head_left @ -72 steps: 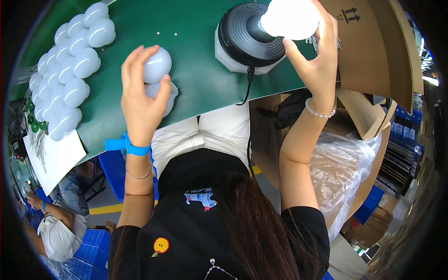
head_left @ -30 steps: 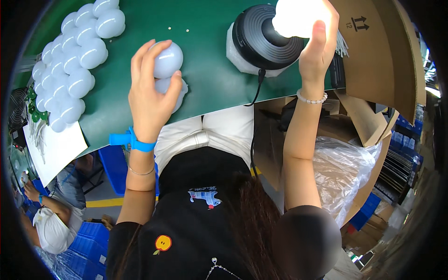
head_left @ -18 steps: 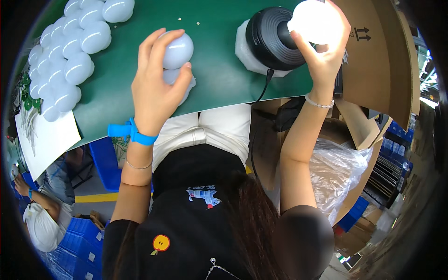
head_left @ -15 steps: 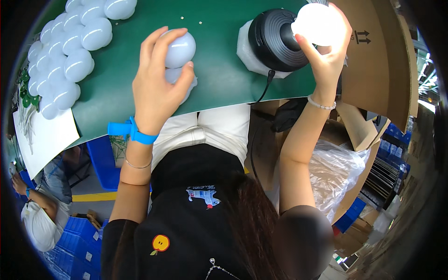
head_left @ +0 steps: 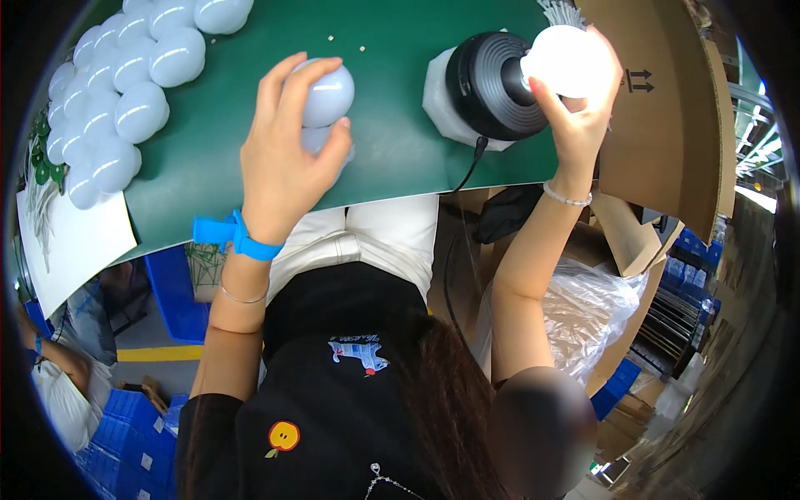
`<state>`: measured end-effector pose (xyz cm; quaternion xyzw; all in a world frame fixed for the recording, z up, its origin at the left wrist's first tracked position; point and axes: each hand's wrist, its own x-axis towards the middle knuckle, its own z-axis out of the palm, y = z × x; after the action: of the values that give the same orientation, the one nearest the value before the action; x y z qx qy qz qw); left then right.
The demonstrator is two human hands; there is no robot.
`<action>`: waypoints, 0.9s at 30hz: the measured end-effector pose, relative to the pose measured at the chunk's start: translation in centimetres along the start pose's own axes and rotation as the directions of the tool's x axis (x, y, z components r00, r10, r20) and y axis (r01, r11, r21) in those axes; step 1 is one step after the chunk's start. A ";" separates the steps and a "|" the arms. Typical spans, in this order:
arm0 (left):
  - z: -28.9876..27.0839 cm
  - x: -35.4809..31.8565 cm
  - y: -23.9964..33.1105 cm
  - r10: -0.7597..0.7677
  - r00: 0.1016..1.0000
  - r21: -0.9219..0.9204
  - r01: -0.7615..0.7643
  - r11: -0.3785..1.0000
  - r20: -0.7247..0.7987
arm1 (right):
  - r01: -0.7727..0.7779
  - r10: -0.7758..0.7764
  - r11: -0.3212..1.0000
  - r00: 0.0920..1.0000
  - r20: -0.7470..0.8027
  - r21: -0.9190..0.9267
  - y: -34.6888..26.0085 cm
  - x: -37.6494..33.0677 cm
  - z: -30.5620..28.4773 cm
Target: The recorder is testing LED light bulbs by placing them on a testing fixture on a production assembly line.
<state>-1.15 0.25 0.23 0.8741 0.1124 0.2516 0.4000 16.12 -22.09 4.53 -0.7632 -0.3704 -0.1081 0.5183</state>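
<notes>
My left hand [head_left: 287,162] curls its fingers around a white globe light bulb [head_left: 332,93] over the green table. A second white bulb [head_left: 315,140] shows partly under my thumb, right against the first; the hand hides much of both. On the right, my right hand [head_left: 583,125] grips a brightly lit bulb [head_left: 570,62], thumb on its near side. The lit bulb's base end meets the socket of a black ribbed round device [head_left: 492,87]. Glare washes out the lit bulb's detail. The device lies tilted on a white foam pad [head_left: 437,87].
Rows of white bulbs [head_left: 137,112] cover the table's left side [head_left: 208,167]. Beside them are a white sheet [head_left: 79,246], thin wires and small green discs. A black cable [head_left: 468,171] runs off the near edge. An open cardboard box [head_left: 667,133] stands right. Another person's arm [head_left: 67,358] shows lower left.
The whole view has shifted slightly, and more of the pale wire bundle behind the lit bulb shows. Both hands keep their grips, and the bulb stays lit.
</notes>
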 end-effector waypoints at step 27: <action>1.0 1.4 3.3 -0.038 0.965 0.193 -0.014 0.981 0.261 | -0.263 -0.222 0.299 0.916 -0.335 -0.917 9.4 10.6 -39.3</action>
<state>0.53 -2.03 2.68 0.9337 0.0874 0.1186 0.3263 38.54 -53.30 20.97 -0.8845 -0.1083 -0.4529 0.0295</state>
